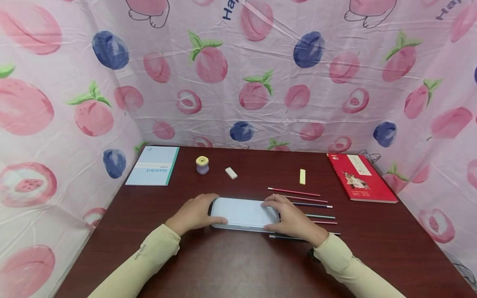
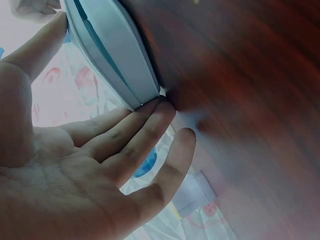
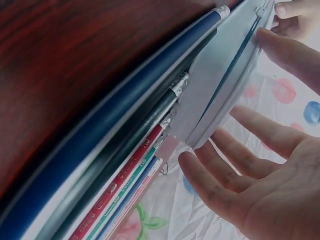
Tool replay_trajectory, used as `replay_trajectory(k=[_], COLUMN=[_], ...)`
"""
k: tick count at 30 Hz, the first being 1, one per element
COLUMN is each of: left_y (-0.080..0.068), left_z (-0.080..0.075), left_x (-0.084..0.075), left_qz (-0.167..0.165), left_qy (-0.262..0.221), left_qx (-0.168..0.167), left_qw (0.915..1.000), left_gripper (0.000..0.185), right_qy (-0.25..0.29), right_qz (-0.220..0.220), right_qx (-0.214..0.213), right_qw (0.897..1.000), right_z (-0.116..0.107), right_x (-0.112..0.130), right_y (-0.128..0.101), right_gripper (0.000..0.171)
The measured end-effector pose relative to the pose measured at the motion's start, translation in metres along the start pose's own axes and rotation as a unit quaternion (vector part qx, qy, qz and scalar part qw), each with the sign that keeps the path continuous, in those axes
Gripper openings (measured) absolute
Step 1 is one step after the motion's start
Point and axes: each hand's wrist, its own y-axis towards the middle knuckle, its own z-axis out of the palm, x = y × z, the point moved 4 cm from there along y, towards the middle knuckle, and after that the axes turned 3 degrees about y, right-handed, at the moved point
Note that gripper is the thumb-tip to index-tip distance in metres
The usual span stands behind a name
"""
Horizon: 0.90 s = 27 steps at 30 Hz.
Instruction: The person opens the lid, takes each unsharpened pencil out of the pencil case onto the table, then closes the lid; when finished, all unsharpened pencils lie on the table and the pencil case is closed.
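Observation:
A pale blue-white zippered pencil case [image 1: 244, 212] lies across the middle of the dark table, its zip [image 3: 227, 75] running along the side. My left hand [image 1: 195, 213] holds its left end, thumb on the near edge and fingers round the far corner. In the left wrist view the fingertips [image 2: 162, 107] are low against the case's end, close to the tabletop. My right hand [image 1: 292, 217] holds the right end, thumb toward the near edge and fingers over the top. Several pencils [image 1: 311, 205] lie just beside and partly behind the right hand; the forearm hides some.
Behind the case are a yellow-and-purple round container [image 1: 202, 165], a white eraser [image 1: 231, 173] and a small yellow block [image 1: 302, 176]. A light blue notebook [image 1: 153, 166] lies back left, a red book [image 1: 361, 178] back right. A fruit-print curtain [image 1: 238, 74] encloses the table.

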Motion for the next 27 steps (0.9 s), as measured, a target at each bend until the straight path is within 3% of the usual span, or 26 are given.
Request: replay_trajectory(k=[12,27], left_y=[0.0012,0.0011], left_z=[0.0026,0.0033], left_x=[-0.0007,-0.003], left_qz=[-0.008,-0.015], left_qy=[0.007,0.011], left_qx=[-0.001,-0.003], left_qw=[0.9999,0.9998], left_gripper=[0.091,0.091], right_qy=[-0.021,-0.003], right_qz=[0.012,0.021], right_qx=[0.003,-0.009], right_qw=[1.0,1.0], right_z=[0.0,0.0017], right_x=[0.0011,0.0], right_y=[0.0038,0.0033], right_gripper=[0.061,0.053])
